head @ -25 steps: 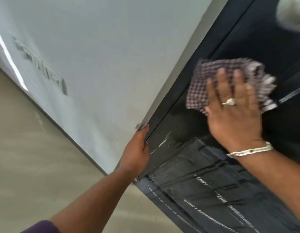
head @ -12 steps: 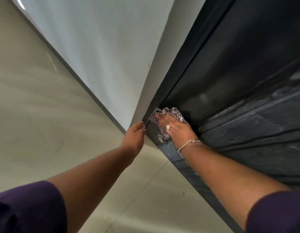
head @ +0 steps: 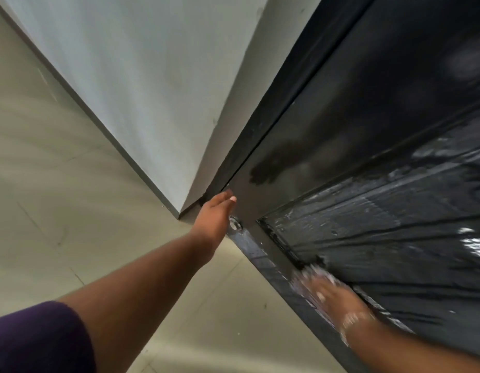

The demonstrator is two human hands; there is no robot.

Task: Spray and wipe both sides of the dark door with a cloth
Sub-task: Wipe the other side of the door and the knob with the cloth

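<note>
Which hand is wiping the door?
The right hand, blurred, presses the cloth on the door; the left hand only holds its edge.

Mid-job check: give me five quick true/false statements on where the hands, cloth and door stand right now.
1. The left hand rests at the edge of the dark door. True.
2. The right hand is off the door. False: it presses on the door's lower part, motion-blurred.
3. The door panel shows glossy wet streaks. True.
4. The left hand holds a spray bottle. False: it holds nothing, fingers straight.
5. A small round metal fitting sits on the door beside the left hand. True.
</note>
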